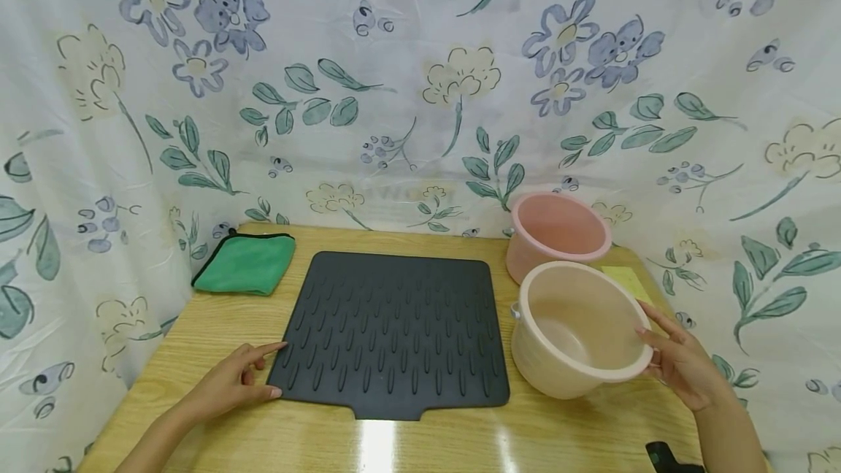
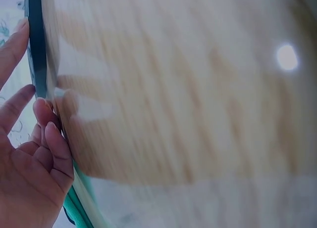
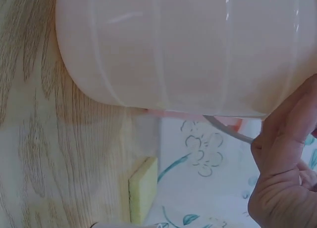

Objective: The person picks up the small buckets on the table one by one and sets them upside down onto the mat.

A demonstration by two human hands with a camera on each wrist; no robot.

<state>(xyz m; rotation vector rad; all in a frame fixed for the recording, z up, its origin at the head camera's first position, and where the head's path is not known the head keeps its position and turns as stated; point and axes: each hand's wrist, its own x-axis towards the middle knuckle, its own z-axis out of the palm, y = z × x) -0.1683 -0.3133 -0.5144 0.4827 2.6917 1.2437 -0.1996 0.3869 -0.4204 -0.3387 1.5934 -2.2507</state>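
Observation:
A dark grey ridged mat (image 1: 394, 327) with a tab at its near edge lies in the middle of the wooden table. At its near left corner my left hand (image 1: 226, 384) touches the edge with straight index finger and thumb; the other fingers are bent. My right hand (image 1: 686, 360) pinches the rim of a cream bucket (image 1: 545, 356), thumb inside and fingers outside. This bucket stands right of the mat, its mouth leaning toward me. Whether its base touches the table I cannot tell. In the right wrist view the bucket's ribbed side (image 3: 188, 50) and grey handle (image 3: 228, 130) show.
Behind the cream bucket stands a pink bucket (image 1: 525, 258). A yellow sponge (image 1: 627, 282) lies to its right, and a folded green cloth (image 1: 246, 265) with black edging at the back left. Floral curtain (image 1: 407, 93) hangs behind the table. A black object (image 1: 666, 458) shows by my right forearm.

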